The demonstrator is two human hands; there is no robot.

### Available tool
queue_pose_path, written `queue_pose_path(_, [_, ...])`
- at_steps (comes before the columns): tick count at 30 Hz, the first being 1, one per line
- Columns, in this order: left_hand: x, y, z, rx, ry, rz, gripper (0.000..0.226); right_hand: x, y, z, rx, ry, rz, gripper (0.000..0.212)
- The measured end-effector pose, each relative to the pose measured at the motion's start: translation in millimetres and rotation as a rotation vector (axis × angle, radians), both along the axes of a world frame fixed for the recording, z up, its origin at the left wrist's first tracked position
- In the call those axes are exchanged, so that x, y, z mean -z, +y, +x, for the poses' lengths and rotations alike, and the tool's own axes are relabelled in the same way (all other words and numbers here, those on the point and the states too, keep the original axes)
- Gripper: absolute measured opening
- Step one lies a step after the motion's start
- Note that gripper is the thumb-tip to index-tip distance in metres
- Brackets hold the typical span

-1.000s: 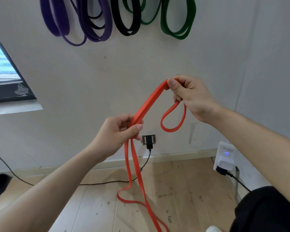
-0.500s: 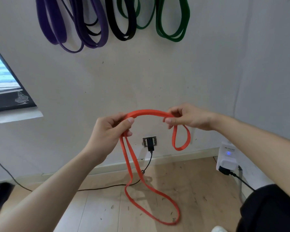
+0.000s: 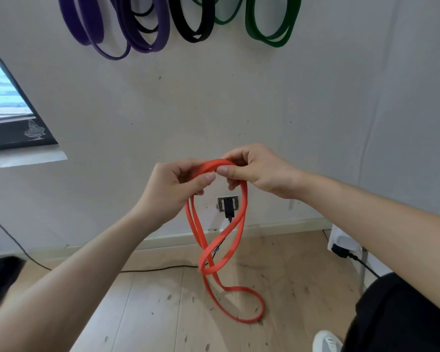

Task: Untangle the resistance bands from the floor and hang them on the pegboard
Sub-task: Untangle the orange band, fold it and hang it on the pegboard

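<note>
An orange resistance band (image 3: pixel 240 224) hangs from both my hands in front of the white wall. My left hand (image 3: pixel 174 189) and my right hand (image 3: pixel 258 171) pinch its top fold side by side, thumbs almost touching. Below them the strands cross once and the lowest loop rests on the wooden floor. High on the wall hang purple bands (image 3: pixel 137 26), a black band (image 3: pixel 193 24) and green bands (image 3: pixel 272 24); their hooks are out of frame.
A wall socket with a black plug (image 3: pixel 228 205) and its cable sits behind the band. A white device (image 3: pixel 341 240) is plugged in at the right. A window frame (image 3: pixel 15 128) is at left. My shoe (image 3: pixel 327 341) and dark trouser leg are at bottom right.
My two hands have come together, closing the orange band's top into one fold. The hanging strands now cross, and the loop from my right hand has dropped into the main hanging part.
</note>
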State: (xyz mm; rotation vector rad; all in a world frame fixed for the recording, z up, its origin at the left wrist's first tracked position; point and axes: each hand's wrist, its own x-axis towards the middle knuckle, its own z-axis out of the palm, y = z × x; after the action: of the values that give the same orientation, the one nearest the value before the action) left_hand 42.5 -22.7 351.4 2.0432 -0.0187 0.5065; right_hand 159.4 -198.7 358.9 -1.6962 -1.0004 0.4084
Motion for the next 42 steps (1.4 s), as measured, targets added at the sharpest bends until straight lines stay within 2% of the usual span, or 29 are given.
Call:
queue_pose_path(3, [1.0,3.8,0.0,0.029,0.012,0.022,0.022,-5.0,-2.4,0.3,0.020,-0.041,0.003,0.013])
queue_pose_path(10, [2.3,6.1,-0.6,0.042,0.059,0.063,0.013,-18.8,-10.6,6.3,0.157,-0.100,0.191,0.006])
queue_pose_path(18, [3.8,11.1,-1.7,0.004,0.090,0.108,0.012,-21.7,-18.2,23.3,0.356,-0.038,0.394,0.009])
queue_pose_path(23, [4.5,14.9,-1.1,-0.029,0.104,0.002,0.011,-10.1,-22.3,37.2,0.420,0.016,0.387,0.012])
queue_pose_path(26, [3.8,12.7,-2.1,-0.024,0.084,-0.068,0.012,0.4,-23.8,43.1,0.367,0.031,0.313,0.013])
queue_pose_path(29, [0.2,11.1,-4.3,-0.050,0.029,-0.165,0.013,4.9,-27.5,42.0,0.232,-0.021,0.154,0.012])
queue_pose_path(32, [-5.0,7.4,-5.0,-0.048,-0.018,-0.183,0.014,4.9,-29.4,31.1,0.089,-0.071,-0.089,0.025])
queue_pose_path(34, [-6.9,1.3,-5.3,-0.014,-0.033,-0.166,0.013,5.9,-23.6,19.6,0.015,-0.075,-0.166,0.031])
queue_pose_path(39, [-6.6,-7.1,-4.5,0.049,-0.050,-0.068,0.016,4.3,-1.8,-5.0,-0.104,0.061,0.008,0.034])
queue_pose_path(42, [-4.9,-1.9,-5.0,0.020,-0.049,-0.025,0.013,2.7,2.1,-9.9,-0.086,0.079,0.043,0.028])
